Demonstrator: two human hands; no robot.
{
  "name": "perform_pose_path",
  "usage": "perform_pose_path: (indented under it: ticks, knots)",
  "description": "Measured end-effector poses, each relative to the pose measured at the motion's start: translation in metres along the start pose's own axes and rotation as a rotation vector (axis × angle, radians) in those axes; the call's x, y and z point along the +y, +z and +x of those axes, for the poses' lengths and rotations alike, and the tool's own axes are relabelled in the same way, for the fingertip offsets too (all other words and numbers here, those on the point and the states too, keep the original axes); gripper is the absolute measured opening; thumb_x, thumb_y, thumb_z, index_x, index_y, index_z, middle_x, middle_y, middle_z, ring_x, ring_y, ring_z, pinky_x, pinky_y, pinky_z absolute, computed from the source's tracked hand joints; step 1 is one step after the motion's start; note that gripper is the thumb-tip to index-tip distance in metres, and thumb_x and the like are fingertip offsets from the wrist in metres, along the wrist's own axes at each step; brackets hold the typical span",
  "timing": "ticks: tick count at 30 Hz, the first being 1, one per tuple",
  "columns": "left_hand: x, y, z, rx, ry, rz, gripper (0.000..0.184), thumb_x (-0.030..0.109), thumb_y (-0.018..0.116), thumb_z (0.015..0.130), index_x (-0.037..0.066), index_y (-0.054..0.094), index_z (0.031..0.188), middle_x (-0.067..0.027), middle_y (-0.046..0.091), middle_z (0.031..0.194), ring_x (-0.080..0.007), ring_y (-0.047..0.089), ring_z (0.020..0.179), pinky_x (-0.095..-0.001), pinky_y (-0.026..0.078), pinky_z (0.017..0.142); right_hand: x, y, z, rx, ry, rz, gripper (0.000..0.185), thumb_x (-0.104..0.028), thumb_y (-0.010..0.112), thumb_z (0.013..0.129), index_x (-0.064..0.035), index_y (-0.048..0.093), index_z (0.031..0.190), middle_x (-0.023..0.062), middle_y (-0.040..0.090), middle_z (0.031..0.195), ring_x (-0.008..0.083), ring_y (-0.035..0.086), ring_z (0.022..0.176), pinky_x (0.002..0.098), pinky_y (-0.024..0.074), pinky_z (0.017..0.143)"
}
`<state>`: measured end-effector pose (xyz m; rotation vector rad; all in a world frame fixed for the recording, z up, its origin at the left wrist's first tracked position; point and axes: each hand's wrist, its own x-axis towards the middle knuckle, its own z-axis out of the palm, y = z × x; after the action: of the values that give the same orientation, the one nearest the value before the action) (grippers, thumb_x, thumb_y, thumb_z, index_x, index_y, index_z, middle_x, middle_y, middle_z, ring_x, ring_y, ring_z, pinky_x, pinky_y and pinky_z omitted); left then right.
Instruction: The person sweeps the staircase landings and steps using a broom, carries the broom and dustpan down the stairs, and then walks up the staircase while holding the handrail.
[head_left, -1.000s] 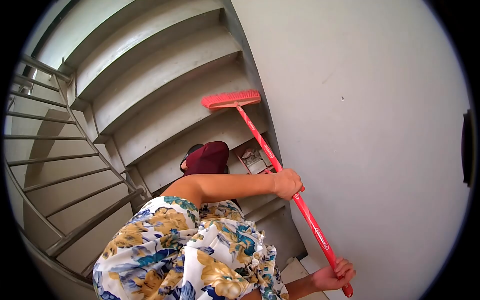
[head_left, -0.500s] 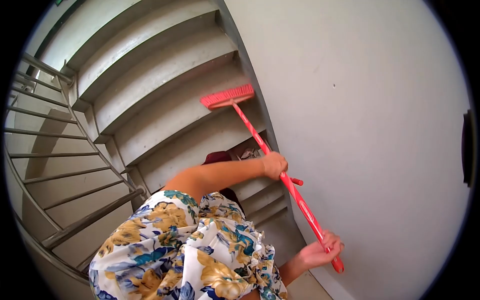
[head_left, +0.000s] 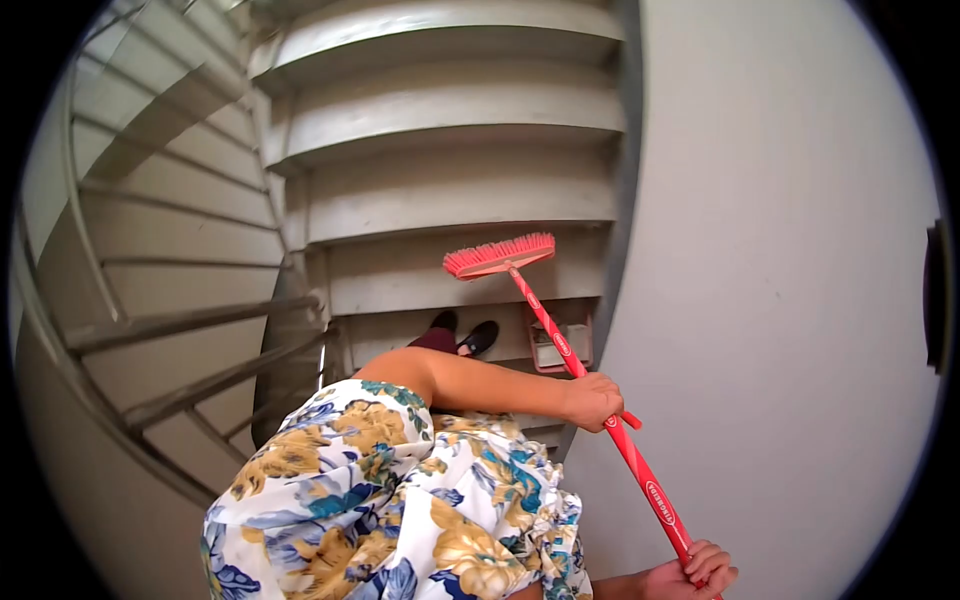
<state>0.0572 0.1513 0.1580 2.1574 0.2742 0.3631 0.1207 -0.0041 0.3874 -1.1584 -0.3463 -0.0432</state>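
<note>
A red broom with a long handle slants across the view, its red-bristled head [head_left: 500,257] at the stair just ahead of me. My left hand [head_left: 594,402] is closed around the middle of the broom handle [head_left: 655,492]. Lower right, my right hand [head_left: 703,572] wraps round the end of the same handle. A short red rod end [head_left: 631,420] sticks out beside my left hand; whether that hand also grips it, I cannot tell. A pinkish dustpan [head_left: 541,350] with pale debris lies beyond my left hand, partly behind the broom handle.
Grey stairs [head_left: 460,185] rise ahead. A plain wall [head_left: 780,250] runs along the right, a metal railing [head_left: 190,320] along the left. My dark shoe [head_left: 481,338] shows on a step beside the dustpan. Patterned white clothing [head_left: 400,510] covers the lower middle.
The view has turned, so the stairs now run straight ahead. The broom head and both hands sit lower and further right in view. My shoes and the dustpan show more plainly.
</note>
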Motion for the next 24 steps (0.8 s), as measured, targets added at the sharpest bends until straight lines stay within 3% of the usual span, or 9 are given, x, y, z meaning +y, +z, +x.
perform_pose_path:
  ticks: [3, 4, 5, 9, 11, 15, 19, 22, 24]
  knots:
    - [-0.004, 0.000, -0.024, -0.116, -0.056, 0.026, 0.019, 0.018, 0.064, 0.072, 0.004, 0.058, 0.061, -0.0155, 0.059, 0.063, -0.0352, 0.059, 0.065, -0.0441, 0.045, 0.061, 0.003, -0.008, -0.004, 0.008, 0.101, 0.007, 0.021, -0.005, 0.041, 0.078, -0.0127, 0.031, 0.061, 0.0001, 0.030, 0.048, 0.0105, 0.029, 0.039, 0.0238, 0.0279, 0.041]
    - [-0.003, -0.003, -0.032, -0.164, -0.104, 0.039, 0.016, 0.018, 0.064, 0.068, 0.004, 0.058, 0.063, -0.0158, 0.060, 0.065, -0.0351, 0.059, 0.066, -0.0446, 0.045, 0.062, 0.012, -0.034, 0.003, -0.128, 0.141, -0.008, 0.026, -0.006, 0.040, 0.084, -0.0119, 0.028, 0.061, -0.0017, 0.027, 0.052, 0.0074, 0.028, 0.045, 0.0206, 0.0262, 0.047]
    - [-0.008, -0.004, -0.040, -0.198, -0.110, 0.036, 0.016, 0.018, 0.064, 0.068, 0.004, 0.058, 0.063, -0.0158, 0.060, 0.065, -0.0351, 0.059, 0.066, -0.0446, 0.045, 0.062, 0.022, -0.038, 0.007, -0.099, 0.155, -0.017, 0.026, -0.006, 0.040, 0.084, -0.0119, 0.028, 0.061, -0.0017, 0.027, 0.052, 0.0074, 0.028, 0.045, 0.0206, 0.0262, 0.047]
    - [-0.028, -0.036, -0.073, -0.158, -0.271, 0.107, 0.023, 0.026, 0.061, 0.077, 0.005, 0.059, 0.066, -0.0150, 0.058, 0.065, -0.0355, 0.058, 0.066, -0.0456, 0.045, 0.062, 0.069, -0.010, 0.008, -0.251, 0.290, 0.161, 0.024, -0.008, 0.045, 0.082, -0.0113, 0.031, 0.063, -0.0015, 0.031, 0.049, 0.0075, 0.026, 0.039, 0.0237, 0.0265, 0.039]
    - [-0.044, -0.047, -0.089, 0.058, -0.304, 0.154, 0.028, 0.029, 0.059, 0.081, 0.006, 0.058, 0.064, -0.0140, 0.057, 0.063, -0.0353, 0.058, 0.063, -0.0451, 0.045, 0.059, 0.095, 0.006, 0.003, -0.428, 0.345, 0.280, 0.020, -0.007, 0.045, 0.080, -0.0101, 0.033, 0.064, -0.0010, 0.033, 0.049, 0.0081, 0.028, 0.039, 0.0253, 0.0309, 0.040]
    - [-0.100, -0.061, -0.119, 0.341, -0.394, 0.353, 0.030, 0.026, 0.062, 0.079, 0.006, 0.056, 0.058, -0.0145, 0.054, 0.057, -0.0350, 0.056, 0.057, -0.0430, 0.044, 0.052, 0.144, 0.047, -0.025, -0.568, 0.398, 0.376, 0.016, -0.006, 0.046, 0.078, -0.0077, 0.035, 0.066, 0.0011, 0.035, 0.050, 0.0119, 0.030, 0.041, 0.0296, 0.0351, 0.043]
    - [-0.146, -0.066, -0.130, 0.285, -0.517, 0.363, 0.029, 0.026, 0.063, 0.078, 0.006, 0.057, 0.057, -0.0142, 0.056, 0.058, -0.0348, 0.057, 0.059, -0.0437, 0.045, 0.053, 0.169, 0.068, -0.056, -0.484, 0.534, 0.310, 0.017, -0.005, 0.045, 0.079, -0.0082, 0.034, 0.067, 0.0028, 0.035, 0.053, 0.0138, 0.035, 0.048, 0.0325, 0.0381, 0.051]
    - [-0.153, -0.041, -0.120, 0.192, -0.277, 0.266, 0.028, 0.026, 0.064, 0.076, 0.007, 0.058, 0.056, -0.0140, 0.057, 0.059, -0.0345, 0.057, 0.058, -0.0443, 0.044, 0.053, 0.157, 0.051, -0.057, -0.280, 0.497, 0.134, 0.017, -0.004, 0.043, 0.080, -0.0093, 0.032, 0.067, 0.0006, 0.032, 0.054, 0.0119, 0.032, 0.049, 0.0305, 0.0375, 0.053]
    - [-0.131, -0.014, -0.098, -0.033, -0.371, 0.221, 0.016, 0.026, 0.066, 0.070, 0.011, 0.065, 0.067, -0.0132, 0.062, 0.067, -0.0331, 0.061, 0.068, -0.0447, 0.047, 0.062, 0.134, 0.027, -0.042, -0.092, 0.461, 0.048, 0.020, -0.005, 0.041, 0.080, -0.0113, 0.030, 0.064, -0.0011, 0.030, 0.054, 0.0088, 0.028, 0.050, 0.0264, 0.0332, 0.051]
